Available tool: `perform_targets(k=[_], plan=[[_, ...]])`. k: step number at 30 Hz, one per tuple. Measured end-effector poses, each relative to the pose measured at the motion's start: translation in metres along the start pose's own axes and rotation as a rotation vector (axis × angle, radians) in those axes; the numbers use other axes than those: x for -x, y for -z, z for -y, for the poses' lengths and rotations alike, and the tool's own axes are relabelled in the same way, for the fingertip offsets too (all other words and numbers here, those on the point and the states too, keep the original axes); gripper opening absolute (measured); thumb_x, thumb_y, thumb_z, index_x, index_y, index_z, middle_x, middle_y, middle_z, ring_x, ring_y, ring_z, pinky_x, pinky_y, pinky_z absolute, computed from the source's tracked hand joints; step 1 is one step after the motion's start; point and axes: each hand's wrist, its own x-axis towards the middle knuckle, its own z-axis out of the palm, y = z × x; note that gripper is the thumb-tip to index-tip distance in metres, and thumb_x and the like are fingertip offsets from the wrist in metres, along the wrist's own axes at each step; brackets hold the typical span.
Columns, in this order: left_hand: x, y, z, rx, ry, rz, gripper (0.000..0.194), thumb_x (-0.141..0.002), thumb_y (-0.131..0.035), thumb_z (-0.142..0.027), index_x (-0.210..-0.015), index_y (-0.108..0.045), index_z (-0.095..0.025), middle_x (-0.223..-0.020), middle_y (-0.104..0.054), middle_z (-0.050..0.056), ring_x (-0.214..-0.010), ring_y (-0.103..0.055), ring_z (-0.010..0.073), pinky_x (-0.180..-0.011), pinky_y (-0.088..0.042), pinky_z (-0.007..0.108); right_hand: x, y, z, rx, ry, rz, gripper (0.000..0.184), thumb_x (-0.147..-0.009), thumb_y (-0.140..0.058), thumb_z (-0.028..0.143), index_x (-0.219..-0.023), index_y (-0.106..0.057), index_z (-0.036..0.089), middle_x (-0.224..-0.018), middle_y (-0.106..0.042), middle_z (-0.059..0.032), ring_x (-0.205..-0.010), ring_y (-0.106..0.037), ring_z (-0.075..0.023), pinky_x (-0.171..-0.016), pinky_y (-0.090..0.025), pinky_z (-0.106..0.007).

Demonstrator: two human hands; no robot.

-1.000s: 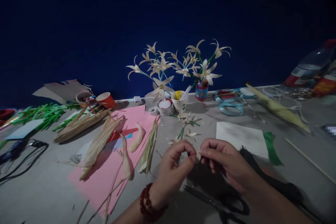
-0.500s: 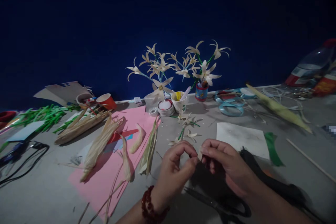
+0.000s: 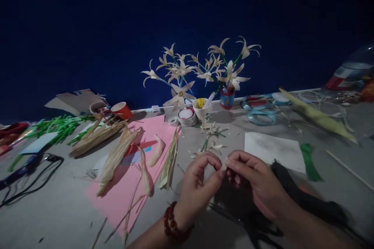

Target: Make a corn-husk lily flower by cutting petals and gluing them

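Observation:
My left hand (image 3: 201,186), with a red bead bracelet (image 3: 174,223) at its wrist, pinches one end of a small pale piece of husk (image 3: 224,166). The fingertips of my right hand (image 3: 251,175) close on the piece's other side, so the two hands meet over the table. Most of the piece is covered by fingers. Below them lie dark scissors (image 3: 228,216), partly in shadow. Just beyond my fingers, small husk flowers (image 3: 212,130) on green stems rest on the tabletop. A black glue gun (image 3: 304,196), as it appears, lies under my right forearm.
Dry corn husks (image 3: 119,159) lie on pink paper (image 3: 117,210) at left. Standing husk flowers (image 3: 181,95), a paper cup (image 3: 201,109) and a blue-red pot (image 3: 227,99) are at the back. White paper (image 3: 273,151), green ribbon (image 3: 310,161) and a stick (image 3: 349,169) lie right.
The view has shifted slightly, so the table's things appear a little further right. Both hands keep their pinch on the small husk piece, which has turned slightly between the fingers.

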Motion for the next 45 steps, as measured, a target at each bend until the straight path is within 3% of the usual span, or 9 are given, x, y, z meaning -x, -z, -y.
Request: perform_targets(k=[6,12,15,19,25,31,40,43,45], plan=[[0.001,0.002,0.004,0.057,-0.014,0.050,0.007,-0.084,-0.062,-0.018,-0.077,-0.059,-0.019,-0.081,-0.057,0.003,-0.083,-0.053,0.0218,-0.079,-0.039,0.035,0.000,-0.002,-0.002,-0.108,-0.060,-0.011,0.029,-0.064,-0.087,0.035,-0.058,-0.066,0.016,-0.053,-0.062,0.0036,-0.046,-0.046,-0.0041,-0.044,-0.038,-0.014],[0.000,0.005,0.002,0.090,0.000,0.077,0.005,-0.081,-0.058,-0.016,-0.081,-0.063,-0.017,-0.080,-0.058,0.004,-0.082,-0.054,0.0216,-0.077,-0.039,0.033,-0.002,0.002,0.002,-0.143,0.021,-0.033,0.029,-0.065,-0.087,0.036,-0.060,-0.065,0.018,-0.055,-0.061,0.0057,-0.047,-0.044,-0.0043,-0.046,-0.041,-0.015],[0.001,0.004,0.001,0.096,-0.007,0.052,0.011,-0.083,-0.062,-0.017,-0.093,-0.064,-0.019,-0.091,-0.059,0.004,-0.091,-0.054,0.0216,-0.083,-0.040,0.033,0.000,0.002,0.002,-0.075,0.019,-0.001,0.026,-0.069,-0.086,0.035,-0.063,-0.070,0.017,-0.057,-0.064,0.0031,-0.049,-0.048,-0.0049,-0.046,-0.041,-0.014],[-0.001,0.004,-0.003,0.129,0.002,0.006,0.005,-0.088,-0.063,-0.020,-0.083,-0.061,-0.020,-0.087,-0.057,0.002,-0.090,-0.052,0.0189,-0.085,-0.038,0.031,0.003,0.002,0.003,-0.019,0.011,0.033,0.027,-0.070,-0.086,0.037,-0.064,-0.070,0.017,-0.060,-0.064,0.0032,-0.049,-0.048,-0.0043,-0.046,-0.042,-0.014],[-0.007,0.015,-0.009,0.150,0.115,0.162,0.011,-0.083,-0.067,-0.020,-0.075,-0.061,-0.017,-0.078,-0.057,0.001,-0.078,-0.050,0.0175,-0.074,-0.036,0.030,0.003,0.010,0.017,0.183,-0.009,0.253,0.018,-0.077,-0.075,0.034,-0.087,-0.070,0.020,-0.080,-0.062,0.0023,-0.065,-0.055,-0.0114,-0.057,-0.047,-0.022],[-0.008,0.017,-0.011,0.123,0.181,0.252,0.013,-0.079,-0.069,-0.019,-0.071,-0.061,-0.015,-0.072,-0.055,0.001,-0.072,-0.046,0.0168,-0.069,-0.032,0.029,0.002,0.011,0.022,0.492,0.087,0.297,0.010,-0.075,-0.069,0.019,-0.067,-0.063,0.017,-0.064,-0.055,0.0049,-0.063,-0.044,-0.0106,-0.057,-0.032,-0.022],[-0.006,0.011,-0.008,0.336,0.220,0.250,0.020,-0.074,-0.076,-0.030,-0.068,-0.062,-0.018,-0.070,-0.054,0.001,-0.070,-0.047,0.0178,-0.067,-0.034,0.030,-0.001,0.015,0.019,0.172,-0.147,0.288,0.009,-0.065,-0.068,0.025,-0.063,-0.065,0.017,-0.053,-0.060,0.0028,-0.046,-0.051,-0.0103,-0.048,-0.045,-0.023],[-0.006,0.008,-0.008,0.399,0.174,0.194,0.022,-0.072,-0.077,-0.033,-0.065,-0.061,-0.019,-0.066,-0.053,0.000,-0.070,-0.047,0.0186,-0.071,-0.037,0.032,-0.006,0.020,0.025,0.053,-0.128,0.259,0.014,-0.065,-0.066,0.029,-0.058,-0.060,0.019,-0.050,-0.051,0.0068,-0.041,-0.041,-0.0064,-0.046,-0.042,-0.020],[-0.007,0.008,-0.008,0.413,0.147,0.166,0.021,-0.074,-0.076,-0.032,-0.066,-0.062,-0.019,-0.067,-0.053,0.000,-0.072,-0.048,0.0187,-0.074,-0.037,0.032,-0.007,0.020,0.028,0.031,-0.093,0.235,0.011,-0.067,-0.066,0.027,-0.062,-0.061,0.019,-0.055,-0.053,0.0064,-0.045,-0.043,-0.0065,-0.047,-0.042,-0.019]])
